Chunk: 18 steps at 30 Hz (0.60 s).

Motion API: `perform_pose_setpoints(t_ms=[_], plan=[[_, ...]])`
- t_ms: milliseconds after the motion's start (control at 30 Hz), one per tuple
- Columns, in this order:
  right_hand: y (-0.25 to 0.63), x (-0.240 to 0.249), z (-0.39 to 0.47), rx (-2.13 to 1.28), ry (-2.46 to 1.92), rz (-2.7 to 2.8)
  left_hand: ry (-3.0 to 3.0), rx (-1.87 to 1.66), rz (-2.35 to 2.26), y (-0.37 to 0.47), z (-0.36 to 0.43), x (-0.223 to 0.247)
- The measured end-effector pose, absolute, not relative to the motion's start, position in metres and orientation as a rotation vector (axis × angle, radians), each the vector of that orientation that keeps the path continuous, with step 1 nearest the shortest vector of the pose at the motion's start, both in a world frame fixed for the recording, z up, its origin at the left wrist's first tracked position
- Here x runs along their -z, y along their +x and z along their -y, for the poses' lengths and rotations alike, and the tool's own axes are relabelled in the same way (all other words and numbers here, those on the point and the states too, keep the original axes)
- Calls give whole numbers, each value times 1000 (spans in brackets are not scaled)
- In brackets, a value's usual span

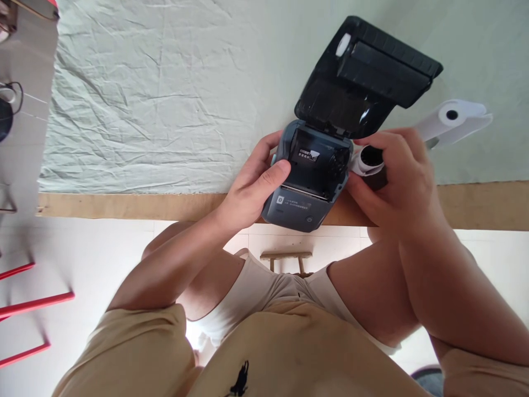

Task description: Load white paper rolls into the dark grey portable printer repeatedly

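Note:
A dark grey label printer (pixel 295 212) sits at the table's front edge, its black lid (pixel 351 82) swung up and its inner bay showing. My left hand (pixel 258 184) grips the printer's left side, thumb on the rim. Just right of the printer, my right hand (pixel 397 176) holds a small roll (pixel 367 162) with white paper and a dark core between thumb and fingers. Its paper touches or nearly touches the printer's right side. Beyond my right hand lies a white paper roll (pixel 452 116), partly unwound.
A pale green cloth (pixel 165 99) covers the table, wrinkled at the left, with a bare wooden edge (pixel 124 205) in front. Red metal legs (pixel 37 303) stand on the floor at the left. A wooden stool (pixel 285 256) shows below the table edge.

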State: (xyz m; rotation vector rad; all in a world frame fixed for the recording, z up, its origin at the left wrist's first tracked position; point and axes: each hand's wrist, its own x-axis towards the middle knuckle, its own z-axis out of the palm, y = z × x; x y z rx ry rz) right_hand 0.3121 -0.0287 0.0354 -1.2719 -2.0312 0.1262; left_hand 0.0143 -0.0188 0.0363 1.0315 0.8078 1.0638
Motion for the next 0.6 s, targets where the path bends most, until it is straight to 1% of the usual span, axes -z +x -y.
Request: perform_pose_setpoints(t_ms=[100,200,333,467,600], plan=[[313,-34,29,-113,-1300,1991,1038,-1059,-817,15,18,-35],[313,-35,31,-170,-1299,2056,1042,-1066,-800,14,16,-34],[314,-36,31,-161,-1261,2090,1079,-1076,-767,11,13,-31],[317,-31,28,-145,-1254,2077,1149,-1023,-763,7,11,-27],[315,-22,24,-116,-1209,1878,1178,-1033,-773,5,9,-22]])
